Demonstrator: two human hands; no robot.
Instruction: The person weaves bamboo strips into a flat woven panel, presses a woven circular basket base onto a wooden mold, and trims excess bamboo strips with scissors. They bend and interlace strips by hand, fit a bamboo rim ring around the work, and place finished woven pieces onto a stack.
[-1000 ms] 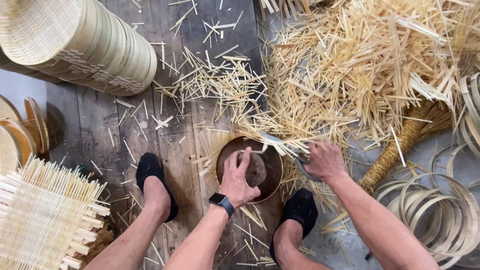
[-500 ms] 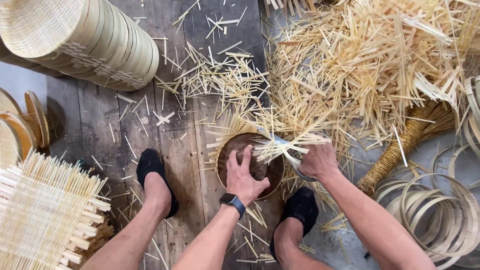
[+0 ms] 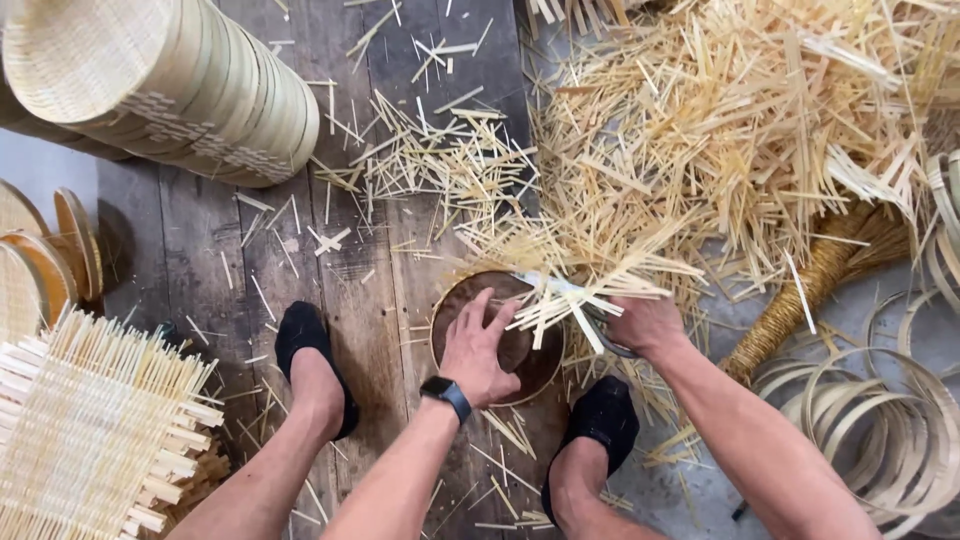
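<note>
Left hand point(image 3: 480, 345) lies flat and unclenched on the round brown block point(image 3: 500, 335); right hand point(image 3: 645, 322) clenches bamboo strips point(image 3: 570, 290) fanning upper-left across it.

We see a round, dark brown wooden block point(image 3: 520, 350) lying flat on the plank floor, with a fanned bundle of pale bamboo slivers point(image 3: 570, 285) lying across its upper rim.

Your left hand point(image 3: 480, 350) presses a dark, matt round wooden block point(image 3: 520, 355); your right hand point(image 3: 645, 322) grips pale, dry bamboo splints point(image 3: 570, 285). The floorboards point(image 3: 230, 250) are weathered, rough grey wood.
</note>
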